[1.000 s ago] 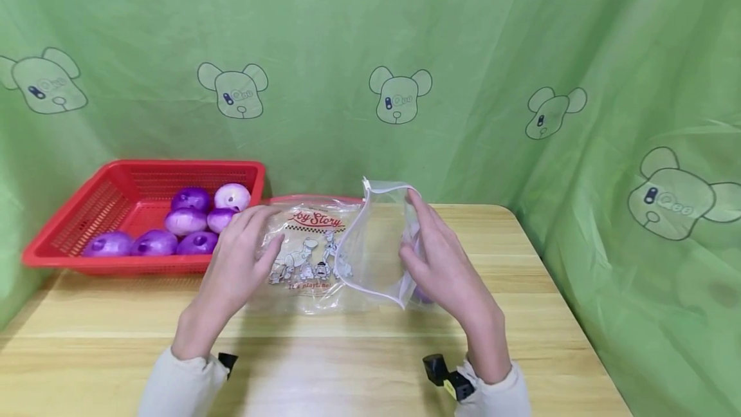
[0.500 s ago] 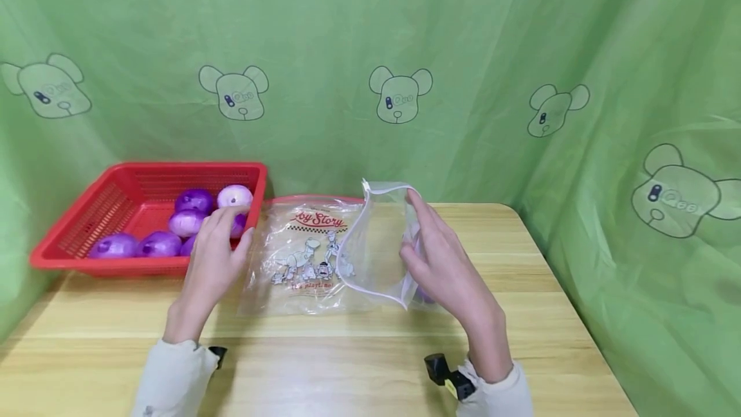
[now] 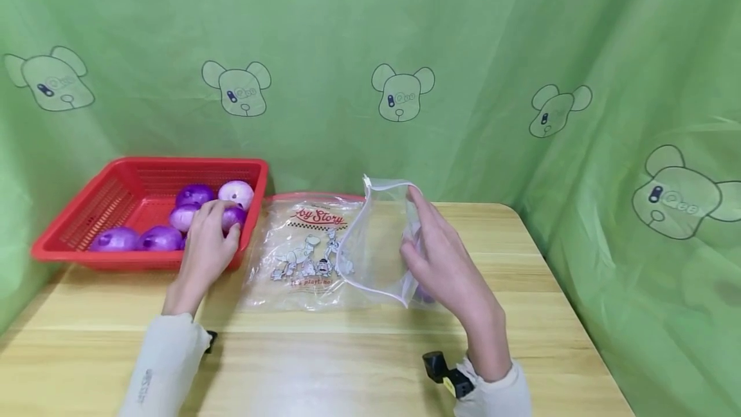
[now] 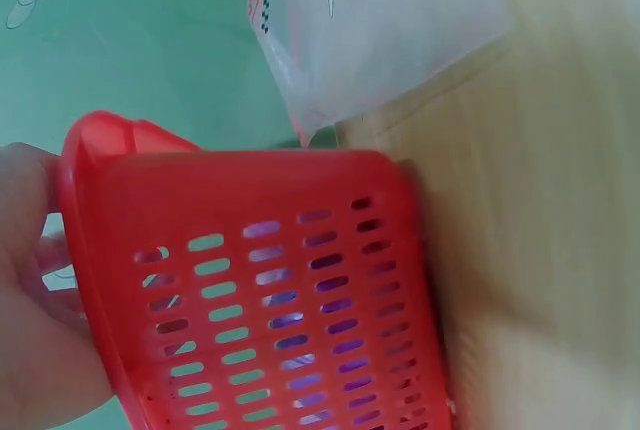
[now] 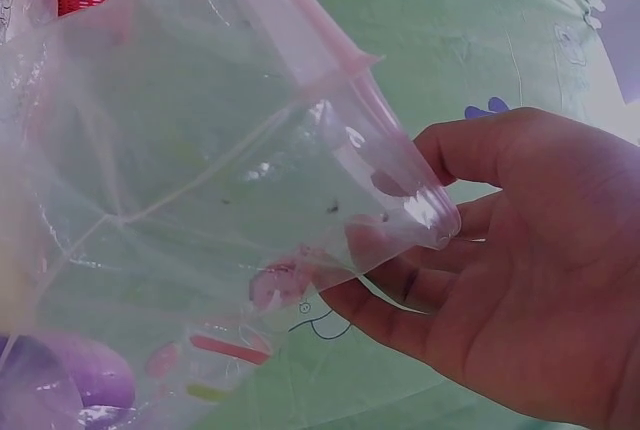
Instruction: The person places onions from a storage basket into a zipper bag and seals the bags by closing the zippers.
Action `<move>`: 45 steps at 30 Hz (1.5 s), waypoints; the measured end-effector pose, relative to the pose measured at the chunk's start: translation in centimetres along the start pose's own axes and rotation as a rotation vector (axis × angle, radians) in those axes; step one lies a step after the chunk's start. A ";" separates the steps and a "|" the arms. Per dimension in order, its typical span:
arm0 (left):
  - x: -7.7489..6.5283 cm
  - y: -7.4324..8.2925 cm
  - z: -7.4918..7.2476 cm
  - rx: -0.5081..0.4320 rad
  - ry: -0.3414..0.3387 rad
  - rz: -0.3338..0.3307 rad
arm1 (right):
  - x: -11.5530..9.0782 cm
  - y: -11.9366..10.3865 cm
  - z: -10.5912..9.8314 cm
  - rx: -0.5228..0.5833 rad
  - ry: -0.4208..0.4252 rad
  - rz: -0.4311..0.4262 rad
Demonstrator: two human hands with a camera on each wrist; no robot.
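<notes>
My left hand (image 3: 204, 244) is inside the near right part of the red basket (image 3: 124, 261), my fingers bent over a purple onion (image 3: 234, 216) that lies by the basket's right wall. My thumb is close to that onion, but I cannot tell whether I have a real grip on it; from the left wrist the rim and the slotted wall hide most of my fingers. Around it in the basket lie other purple onions (image 3: 160, 238), some partly covered by my hand, and a paler onion (image 3: 236, 193) sits just behind, near the far right corner.

My right hand (image 3: 442, 262) pinches the edge of a clear bag (image 3: 376, 237) between thumb and fingers, and its white-edged mouth gapes toward the left. Low on the bag's right side, partly behind my hand, a patch of purple (image 3: 426, 295) shows through the plastic.

Between the basket and that mouth, a printed bag (image 3: 307, 256) with red lettering and pale cartoon figures lies flat on the wooden table (image 3: 312, 365). Pale sleeves (image 3: 159, 365) end at my wrists, and a green curtain (image 3: 318, 31) printed with bear heads hangs behind everything
</notes>
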State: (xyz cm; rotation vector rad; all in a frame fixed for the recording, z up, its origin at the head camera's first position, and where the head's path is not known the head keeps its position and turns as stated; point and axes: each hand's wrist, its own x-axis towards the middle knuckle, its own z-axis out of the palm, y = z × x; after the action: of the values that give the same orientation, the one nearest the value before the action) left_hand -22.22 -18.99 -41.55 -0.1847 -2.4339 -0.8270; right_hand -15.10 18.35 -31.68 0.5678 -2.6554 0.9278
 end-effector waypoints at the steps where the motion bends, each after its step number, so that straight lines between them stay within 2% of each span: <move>1: 0.3 -0.1 0.0 0.003 -0.008 0.005 | 0.0 0.0 0.0 -0.003 0.003 0.000; 9: 2.8 -1.1 -0.2 0.054 -0.126 0.026 | 0.0 0.2 -0.1 -0.007 0.008 0.001; 12: 3.5 -1.6 -0.2 0.086 -0.195 0.004 | 0.0 0.2 -0.1 -0.005 0.007 0.005; 19: 4.3 -2.8 -0.2 0.169 -0.370 -0.063 | 0.0 0.1 0.0 0.004 -0.004 0.012; 23: 4.6 -3.3 0.0 0.212 -0.442 -0.053 | 0.1 0.2 0.2 0.000 -0.011 0.009; 26: 4.7 -3.5 0.0 0.216 -0.446 -0.034 | 0.1 0.2 0.3 -0.006 -0.013 0.008; 34: 4.5 -3.3 -0.2 0.170 -0.406 -0.031 | 0.3 0.7 0.7 -0.005 -0.002 0.016; 45: 2.8 -2.2 -1.4 0.103 -0.298 -0.064 | 0.8 1.6 1.6 -0.063 0.029 0.016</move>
State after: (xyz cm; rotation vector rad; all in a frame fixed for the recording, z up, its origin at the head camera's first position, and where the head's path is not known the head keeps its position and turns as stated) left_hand -24.61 -21.69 -40.25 -0.2048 -2.7669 -0.7429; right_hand -16.74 18.22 -33.42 0.5151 -2.6564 0.8470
